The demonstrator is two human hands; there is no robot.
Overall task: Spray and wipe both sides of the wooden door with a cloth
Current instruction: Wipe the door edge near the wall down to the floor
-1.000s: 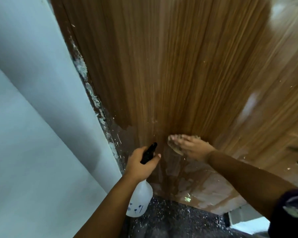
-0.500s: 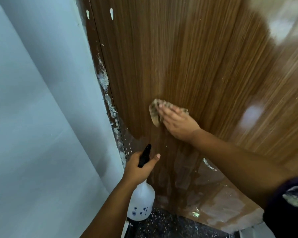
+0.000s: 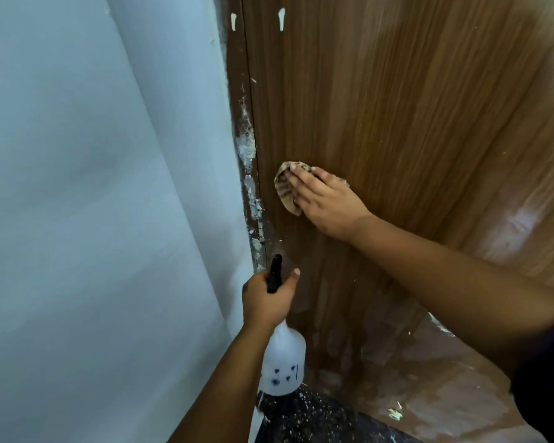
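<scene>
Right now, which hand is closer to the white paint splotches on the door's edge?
The right hand. It presses the cloth on the door just beside the paint splotches. The left hand is lower down, below them, holding the spray bottle.

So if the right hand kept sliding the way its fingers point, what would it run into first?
The right hand lies flat on the cloth, fingers aimed up and left across the wooden door. First in that line is probably the door's left edge and the paint-flecked frame strip; how far the strip stands proud is unclear.
</scene>
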